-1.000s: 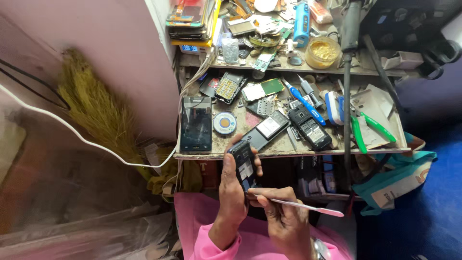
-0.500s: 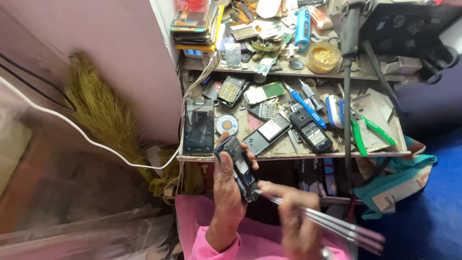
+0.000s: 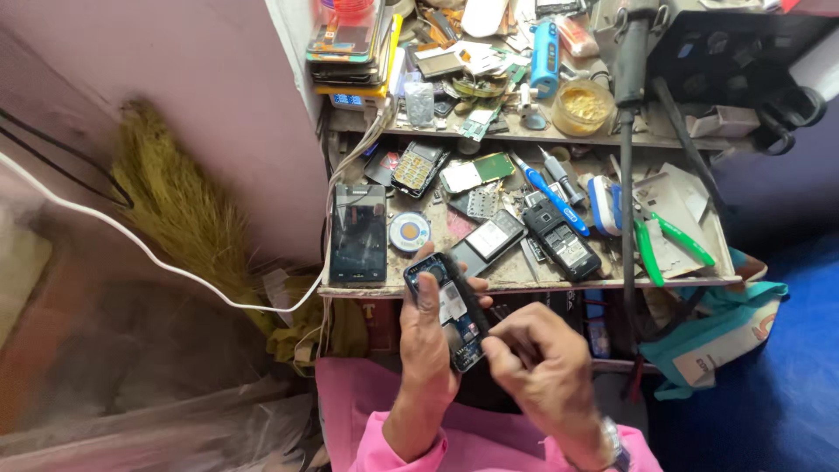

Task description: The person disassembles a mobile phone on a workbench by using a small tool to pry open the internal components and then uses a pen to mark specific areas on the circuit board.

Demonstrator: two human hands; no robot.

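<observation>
My left hand (image 3: 423,348) grips a small opened phone (image 3: 456,330) with a blue frame and bare circuit board, held upright just below the bench's front edge (image 3: 524,284). My right hand (image 3: 537,363) is pinched on a thin dark tool (image 3: 463,287) that lies slantwise across the phone, its tip near the phone's top end. The fingertips of the right hand touch the phone's lower right side. Both wrists come out of pink sleeves, and a watch sits on the right wrist.
The bench holds a black smartphone (image 3: 358,232), a round solder reel (image 3: 408,232), several keypad phones, a blue screwdriver (image 3: 549,188) and green-handled pliers (image 3: 664,240). Behind it stand a yellow jar (image 3: 583,105) and a phone stack (image 3: 350,39). A broom (image 3: 183,210) and a white cable (image 3: 131,245) are at left.
The right hand swung the thin tool from pointing out to the right to lying across the phone. The left hand kept hold of the phone.
</observation>
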